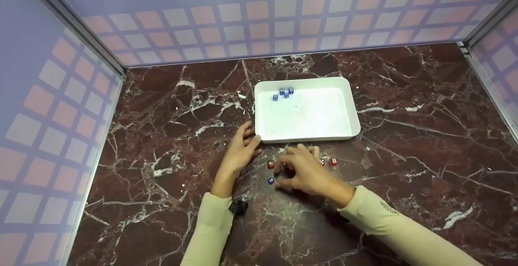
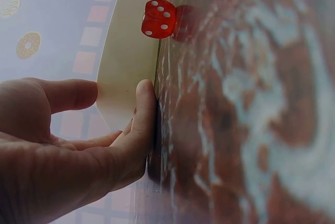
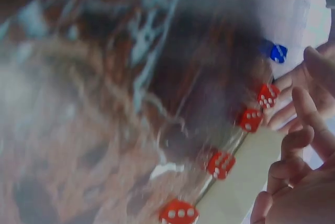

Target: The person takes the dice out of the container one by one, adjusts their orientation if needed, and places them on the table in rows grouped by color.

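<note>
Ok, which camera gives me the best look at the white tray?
The head view: it shows the white tray almost whole from above, with blue dice inside. The left wrist view shows only outer wall, partly behind the left hand; the right wrist view just a wall strip behind red dice.

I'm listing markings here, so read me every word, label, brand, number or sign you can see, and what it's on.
No text is clearly legible.
Right sleeve: dark lettering, too small and blurred to read.
Red dice: dotted in white, no readable digits.
Blue dice in the tray: pale markings, too small to read.
</note>
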Tool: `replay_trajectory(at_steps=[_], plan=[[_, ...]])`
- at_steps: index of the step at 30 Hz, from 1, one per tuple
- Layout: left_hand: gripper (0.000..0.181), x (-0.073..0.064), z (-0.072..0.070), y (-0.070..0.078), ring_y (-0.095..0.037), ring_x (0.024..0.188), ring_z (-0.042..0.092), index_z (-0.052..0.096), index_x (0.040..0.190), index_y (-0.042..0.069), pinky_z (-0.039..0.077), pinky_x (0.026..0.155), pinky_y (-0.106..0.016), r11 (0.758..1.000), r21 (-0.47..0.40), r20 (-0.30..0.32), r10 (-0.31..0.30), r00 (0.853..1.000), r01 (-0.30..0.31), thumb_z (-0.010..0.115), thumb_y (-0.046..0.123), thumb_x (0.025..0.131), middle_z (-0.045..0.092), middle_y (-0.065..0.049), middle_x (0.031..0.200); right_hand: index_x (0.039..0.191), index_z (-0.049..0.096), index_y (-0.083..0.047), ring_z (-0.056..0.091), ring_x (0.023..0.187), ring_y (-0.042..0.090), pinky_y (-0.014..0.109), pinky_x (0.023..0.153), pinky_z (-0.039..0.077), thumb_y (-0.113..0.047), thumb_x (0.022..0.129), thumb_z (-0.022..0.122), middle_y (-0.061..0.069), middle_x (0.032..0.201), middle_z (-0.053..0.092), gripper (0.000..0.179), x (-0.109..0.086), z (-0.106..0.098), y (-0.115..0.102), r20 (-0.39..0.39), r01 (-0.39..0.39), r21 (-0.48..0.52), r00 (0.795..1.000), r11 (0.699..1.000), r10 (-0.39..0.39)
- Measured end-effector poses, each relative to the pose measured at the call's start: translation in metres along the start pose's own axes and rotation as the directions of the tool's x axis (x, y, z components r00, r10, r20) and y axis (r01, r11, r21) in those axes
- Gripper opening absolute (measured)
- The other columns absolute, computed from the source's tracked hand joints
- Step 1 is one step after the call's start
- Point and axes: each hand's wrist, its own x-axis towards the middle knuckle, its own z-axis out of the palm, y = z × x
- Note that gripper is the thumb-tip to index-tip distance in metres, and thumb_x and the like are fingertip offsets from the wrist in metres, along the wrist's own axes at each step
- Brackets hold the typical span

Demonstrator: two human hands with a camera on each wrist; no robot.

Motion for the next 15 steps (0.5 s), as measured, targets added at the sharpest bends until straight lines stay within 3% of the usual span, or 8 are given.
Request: replay_trajectory(at_steps=[4, 8, 11, 15], plan=[[0.062, -0.001, -0.001, 0.001, -0.043, 0.134, 0.055, 0.028, 0.164, -0.002, 0.065, 0.097, -0.041, 1.0, 0.005, 0.0, -0.002, 1.0, 0.002, 0.055, 0.004, 0.108, 0.043, -0.03, 0.155, 0.098, 0.078, -0.021, 0.046, 0.092, 0.018, 0.049, 0.096, 0.033, -0.028, 0.085, 0.089, -0.002, 0.093, 0.064, 0.018, 0.004, -0.009, 0.004, -0.015, 0.017, 0.064, 1.0, 0.998, -0.017], [0.062, -0.001, -0.001, 0.001, -0.043, 0.135, 0.055, 0.028, 0.165, -0.001, 0.064, 0.098, -0.041, 1.0, 0.011, 0.002, -0.002, 1.0, 0.002, 0.055, 0.005, 0.109, 0.043, -0.03, 0.156, 0.101, 0.078, -0.011, 0.051, 0.086, 0.018, 0.038, 0.086, 0.046, -0.022, 0.098, 0.076, 0.001, 0.09, 0.061, 0.011, 0.016, -0.017, 0.011, -0.119, 0.026, 0.247, 0.993, 0.969, 0.004], [0.062, -0.001, -0.001, 0.002, -0.043, 0.134, 0.056, 0.029, 0.164, -0.002, 0.064, 0.098, -0.041, 1.0, 0.007, -0.003, 0.002, 1.0, -0.002, 0.055, 0.005, 0.108, 0.044, -0.03, 0.155, 0.104, 0.077, -0.006, 0.055, 0.085, 0.017, 0.031, 0.077, 0.052, -0.018, 0.103, 0.07, 0.003, 0.094, 0.062, 0.013, 0.029, -0.022, 0.018, -0.216, 0.041, 0.366, 0.976, 0.93, 0.042], [0.061, -0.002, 0.0, 0.002, -0.043, 0.133, 0.056, 0.03, 0.163, -0.002, 0.064, 0.098, -0.042, 1.0, 0.005, 0.003, 0.004, 1.0, -0.004, 0.055, 0.006, 0.108, 0.044, -0.029, 0.155, 0.105, 0.076, -0.005, 0.056, 0.09, 0.017, 0.029, 0.084, 0.049, -0.015, 0.105, 0.066, 0.006, 0.099, 0.064, 0.014, 0.042, -0.026, 0.028, -0.317, 0.043, 0.422, 0.943, 0.906, 0.102]])
